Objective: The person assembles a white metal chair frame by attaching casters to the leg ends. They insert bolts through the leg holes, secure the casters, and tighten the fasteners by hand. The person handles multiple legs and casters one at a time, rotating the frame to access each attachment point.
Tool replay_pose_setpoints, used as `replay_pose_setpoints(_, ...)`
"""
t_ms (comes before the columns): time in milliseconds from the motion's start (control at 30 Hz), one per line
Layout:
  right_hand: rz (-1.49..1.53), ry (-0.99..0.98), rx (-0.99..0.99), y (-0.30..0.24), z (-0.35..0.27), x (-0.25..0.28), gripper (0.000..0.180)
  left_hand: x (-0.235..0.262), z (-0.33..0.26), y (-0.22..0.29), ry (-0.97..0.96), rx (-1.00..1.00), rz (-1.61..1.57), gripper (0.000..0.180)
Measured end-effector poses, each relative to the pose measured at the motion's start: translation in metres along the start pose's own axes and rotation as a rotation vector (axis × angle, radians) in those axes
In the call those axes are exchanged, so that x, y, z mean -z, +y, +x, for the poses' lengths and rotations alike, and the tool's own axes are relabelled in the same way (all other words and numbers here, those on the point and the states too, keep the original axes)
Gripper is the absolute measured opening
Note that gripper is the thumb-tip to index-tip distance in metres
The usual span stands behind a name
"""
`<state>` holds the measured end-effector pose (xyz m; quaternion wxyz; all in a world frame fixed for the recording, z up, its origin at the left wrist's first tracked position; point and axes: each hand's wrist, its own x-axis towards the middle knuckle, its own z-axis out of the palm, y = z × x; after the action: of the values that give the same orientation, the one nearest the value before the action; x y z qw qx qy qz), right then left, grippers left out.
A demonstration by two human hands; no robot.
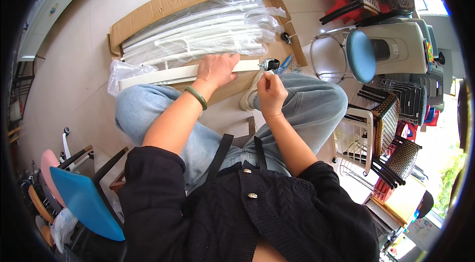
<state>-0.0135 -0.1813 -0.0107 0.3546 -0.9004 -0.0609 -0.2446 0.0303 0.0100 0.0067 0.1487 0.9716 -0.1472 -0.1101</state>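
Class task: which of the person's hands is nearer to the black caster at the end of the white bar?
Right. The right hand sits just below the caster; the left hand grips the white bar farther left.

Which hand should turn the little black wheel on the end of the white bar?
Probably the right hand: it is already pinched close by the black wheel at the end of the white bar. The left hand lies over the bar, holding it steady.

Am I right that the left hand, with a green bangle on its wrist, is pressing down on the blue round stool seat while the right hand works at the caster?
Not quite. In the head view the left hand presses on the white bar, not the stool seat. The green bangle and the right hand at the caster are as you say.
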Motion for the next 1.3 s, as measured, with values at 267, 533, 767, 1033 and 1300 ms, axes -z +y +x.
replay_pose_setpoints(267, -0.053, -0.02, 0.029, -0.003, -0.007, 0.005, 0.014, 0.003, 0.0, 0.002, -0.004, -0.008, -0.016, 0.037)
replay_pose_setpoints(533, -0.117, -0.061, 0.092, 0.001, -0.001, 0.007, 0.014, 0.002, 0.0, 0.001, -0.001, -0.001, -0.037, 0.035)
replay_pose_setpoints(767, -0.121, -0.088, 0.075, 0.002, -0.001, 0.008, 0.013, 0.002, 0.0, 0.0, 0.005, -0.01, -0.03, 0.036)
replay_pose_setpoints(1033, -0.161, -0.243, -0.004, -0.008, 0.018, 0.016, 0.01, 0.0, -0.003, 0.002, 0.025, -0.007, -0.036, 0.035)
replay_pose_setpoints(1300, -0.096, -0.283, -0.036, -0.001, 0.022, 0.02, 0.005, -0.002, -0.002, 0.002, 0.036, -0.012, -0.054, 0.035)
